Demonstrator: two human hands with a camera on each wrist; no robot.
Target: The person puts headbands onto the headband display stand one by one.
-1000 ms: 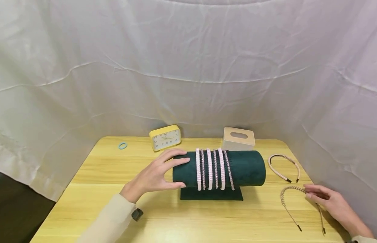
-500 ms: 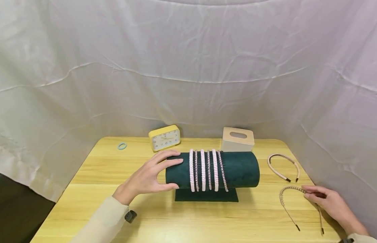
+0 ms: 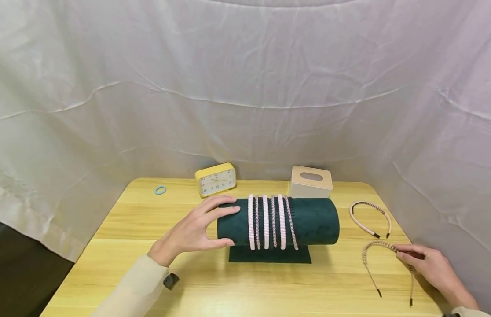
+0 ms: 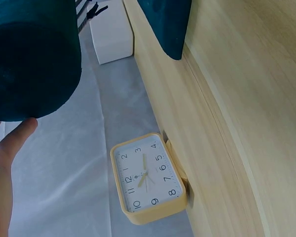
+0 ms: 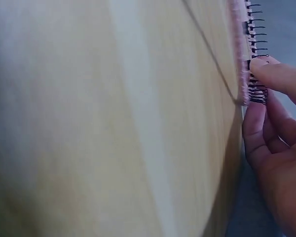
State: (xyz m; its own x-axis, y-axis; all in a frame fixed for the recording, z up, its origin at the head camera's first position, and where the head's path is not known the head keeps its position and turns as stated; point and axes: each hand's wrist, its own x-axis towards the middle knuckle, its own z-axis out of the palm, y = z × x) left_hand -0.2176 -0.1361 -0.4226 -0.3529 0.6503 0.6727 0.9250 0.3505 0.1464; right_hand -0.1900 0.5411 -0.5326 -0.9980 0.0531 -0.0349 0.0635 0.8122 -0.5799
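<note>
In the head view a dark green velvet roll-shaped display stand (image 3: 314,220) carries several pink and braided headbands (image 3: 266,222) around its middle. My left hand (image 3: 192,231) grips the roll's left end, fingers over the top and thumb low on the front. The left wrist view shows the round end of the stand (image 4: 34,69) with a fingertip against its edge. At the right of the table my right hand (image 3: 431,264) pinches a thin braided headband (image 3: 365,255) near its curve. In the right wrist view, thumb and fingers hold this toothed headband (image 5: 242,54).
Another pink headband (image 3: 358,222) lies on the wooden table (image 3: 214,290) behind the right hand. At the back stand a yellow alarm clock (image 3: 216,180) and a tissue box (image 3: 310,181). A blue ring (image 3: 160,189) lies back left. Grey cloth (image 3: 245,88) surrounds the table.
The stand with its headbands has shifted left together with my left hand. The ends of the headband in my right hand have swung slightly left.
</note>
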